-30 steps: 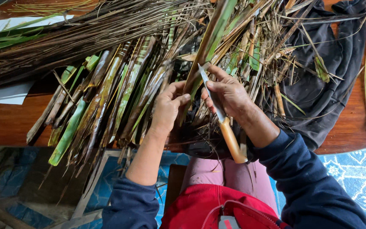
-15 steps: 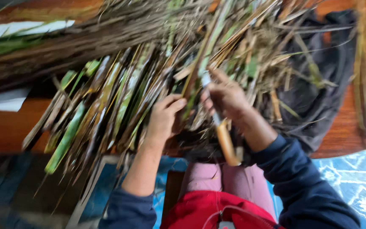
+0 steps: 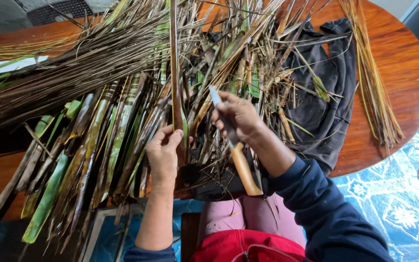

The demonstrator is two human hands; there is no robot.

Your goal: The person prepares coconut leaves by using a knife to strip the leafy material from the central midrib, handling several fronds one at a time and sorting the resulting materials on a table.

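My left hand (image 3: 163,153) grips the lower end of a long brown palm leaf strip (image 3: 174,73) that stands up across the pile. My right hand (image 3: 241,119) holds a knife (image 3: 233,145) with a grey blade pointing up and left and a light wooden handle pointing toward my lap. The blade tip lies a little to the right of the held strip, not touching it. Both hands rest over a heap of green and brown leaf strips (image 3: 98,145) on a round wooden table (image 3: 403,63).
A dark cloth (image 3: 326,92) lies on the table's right side under dry stalks. A bundle of thin dry ribs (image 3: 372,77) lies near the right edge. White paper (image 3: 6,65) shows at far left. Blue patterned floor (image 3: 394,204) is at lower right.
The camera view has shifted and steadied after a blur. My left hand now holds one strip nearly upright, where before it pressed on a slanted strip beside the blade.
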